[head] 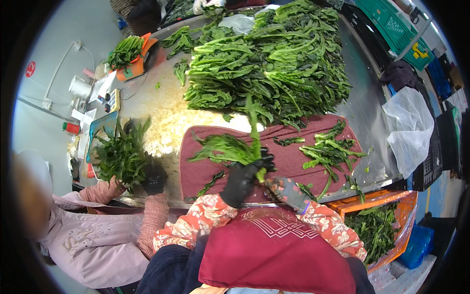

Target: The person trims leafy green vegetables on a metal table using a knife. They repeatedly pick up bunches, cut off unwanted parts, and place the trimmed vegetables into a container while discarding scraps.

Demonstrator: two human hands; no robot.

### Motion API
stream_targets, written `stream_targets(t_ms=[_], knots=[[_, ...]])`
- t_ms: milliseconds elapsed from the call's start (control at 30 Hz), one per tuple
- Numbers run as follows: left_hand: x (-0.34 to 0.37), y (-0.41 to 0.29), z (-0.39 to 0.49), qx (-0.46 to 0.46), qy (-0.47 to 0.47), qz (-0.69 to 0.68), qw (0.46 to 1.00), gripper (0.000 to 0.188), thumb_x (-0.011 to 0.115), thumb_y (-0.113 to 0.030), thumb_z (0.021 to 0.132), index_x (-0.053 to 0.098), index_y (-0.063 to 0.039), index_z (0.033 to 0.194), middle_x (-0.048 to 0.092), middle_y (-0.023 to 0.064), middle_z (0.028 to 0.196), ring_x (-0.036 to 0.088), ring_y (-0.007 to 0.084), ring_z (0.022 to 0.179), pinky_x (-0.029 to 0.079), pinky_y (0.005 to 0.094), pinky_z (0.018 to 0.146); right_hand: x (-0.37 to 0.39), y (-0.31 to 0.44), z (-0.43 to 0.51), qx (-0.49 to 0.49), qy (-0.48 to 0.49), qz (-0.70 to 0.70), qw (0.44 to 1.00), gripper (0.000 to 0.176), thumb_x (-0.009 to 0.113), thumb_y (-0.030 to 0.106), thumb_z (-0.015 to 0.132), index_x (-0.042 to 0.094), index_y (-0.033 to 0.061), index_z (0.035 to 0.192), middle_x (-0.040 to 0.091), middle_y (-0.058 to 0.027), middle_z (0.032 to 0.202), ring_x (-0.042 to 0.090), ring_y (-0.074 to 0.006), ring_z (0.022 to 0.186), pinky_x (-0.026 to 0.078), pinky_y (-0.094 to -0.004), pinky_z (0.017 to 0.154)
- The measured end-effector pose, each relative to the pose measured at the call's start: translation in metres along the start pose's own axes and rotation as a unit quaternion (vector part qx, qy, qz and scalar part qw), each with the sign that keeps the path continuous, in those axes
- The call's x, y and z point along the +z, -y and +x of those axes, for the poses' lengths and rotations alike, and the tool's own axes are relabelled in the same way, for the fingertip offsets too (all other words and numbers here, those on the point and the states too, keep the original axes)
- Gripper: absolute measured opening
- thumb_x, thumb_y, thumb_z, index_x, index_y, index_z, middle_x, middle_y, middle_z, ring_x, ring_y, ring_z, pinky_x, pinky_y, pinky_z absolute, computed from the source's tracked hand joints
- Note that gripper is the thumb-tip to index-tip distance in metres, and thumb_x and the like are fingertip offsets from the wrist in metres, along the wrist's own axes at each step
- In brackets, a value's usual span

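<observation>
My left hand (240, 183), in a black glove, grips a small head of leafy greens (253, 147) by its pale stem end. The leaves point away from me and to the left, slightly blurred. Just right of the stem end is my right hand (288, 192) in a grey patterned glove, its fingers curled; whether it holds or touches anything is hidden. Both hands are over the near edge of a maroon towel (279, 171). Loose leaves and stems (326, 152) lie on the towel's right part. Beyond the towel rises a large stack of leafy greens (257, 70).
At left, a co-worker's gloved hand (154, 178) is at a bunch of greens (121, 154). An orange scale tray (134, 70) bears greens. An orange plastic-lined crate (405, 228) with leaves stands at my right. A clear plastic bag (411, 128) hangs by the steel table's (385, 161) right edge.
</observation>
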State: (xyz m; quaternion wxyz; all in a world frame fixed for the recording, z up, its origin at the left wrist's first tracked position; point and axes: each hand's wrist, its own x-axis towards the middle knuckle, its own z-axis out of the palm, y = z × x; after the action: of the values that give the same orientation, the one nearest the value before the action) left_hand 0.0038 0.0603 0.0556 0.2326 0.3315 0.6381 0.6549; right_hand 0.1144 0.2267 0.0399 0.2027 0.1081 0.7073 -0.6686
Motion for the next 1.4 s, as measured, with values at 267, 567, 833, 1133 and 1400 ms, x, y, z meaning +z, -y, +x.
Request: stream_targets(t_ms=[267,567,833,1133,1400], knots=[[-0.164,0.018,-0.073,-0.209,-0.343,0.273,0.874,0.037,0.063,-0.017,0.081,0.061,-0.005,0.117,0.068,0.0145,0.095,0.065,0.0227,0.084,0.050,0.0350,0.074,-0.014,-0.028,0.004,-0.094,-0.134,0.053,0.985,0.023,0.053,0.019,0.093,0.061,-0.0014,0.097,0.066,-0.0063,0.082,0.060,-0.0107,0.068,0.047,-0.0249,0.058],[-0.190,-0.029,0.036,0.097,-0.246,0.607,0.750,0.073,0.074,-0.025,0.071,0.044,-0.001,0.133,0.052,0.0215,0.124,0.050,0.0373,0.114,0.040,0.0437,0.096,-0.011,-0.036,-0.002,-0.081,-0.194,-0.027,0.977,0.022,0.052,0.016,0.091,0.063,-0.0017,0.096,0.066,-0.0062,0.078,0.060,-0.0114,0.066,0.046,-0.0259,0.058],[-0.196,-0.005,0.155,-0.066,-0.189,0.585,0.786,0.100,0.079,-0.027,0.065,0.023,-0.007,0.146,0.054,0.0218,0.123,0.053,0.0356,0.112,0.043,0.0425,0.092,-0.016,-0.043,-0.007,-0.056,-0.174,-0.007,0.983,0.021,0.055,0.015,0.092,0.060,-0.0017,0.104,0.067,-0.0090,0.085,0.064,-0.0156,0.072,0.051,-0.0299,0.062],[-0.197,0.007,0.154,0.016,-0.186,0.733,0.654,0.102,0.080,-0.030,0.061,0.026,-0.010,0.145,0.025,0.0189,0.149,0.024,0.0362,0.138,0.023,0.0429,0.111,-0.016,-0.063,0.004,-0.113,-0.190,-0.116,0.968,0.019,0.053,0.017,0.091,0.064,0.0021,0.097,0.065,-0.0087,0.078,0.060,-0.0147,0.067,0.046,-0.0292,0.059],[-0.218,0.009,0.189,0.030,-0.084,0.633,0.769,0.128,0.086,-0.033,0.054,0.003,-0.011,0.150,0.019,0.0242,0.150,0.027,0.0391,0.135,0.031,0.0455,0.108,-0.019,-0.074,0.006,-0.146,-0.176,-0.145,0.963,0.017,0.054,0.012,0.091,0.061,-0.0028,0.097,0.064,-0.0060,0.075,0.060,-0.0131,0.067,0.047,-0.0284,0.057]])
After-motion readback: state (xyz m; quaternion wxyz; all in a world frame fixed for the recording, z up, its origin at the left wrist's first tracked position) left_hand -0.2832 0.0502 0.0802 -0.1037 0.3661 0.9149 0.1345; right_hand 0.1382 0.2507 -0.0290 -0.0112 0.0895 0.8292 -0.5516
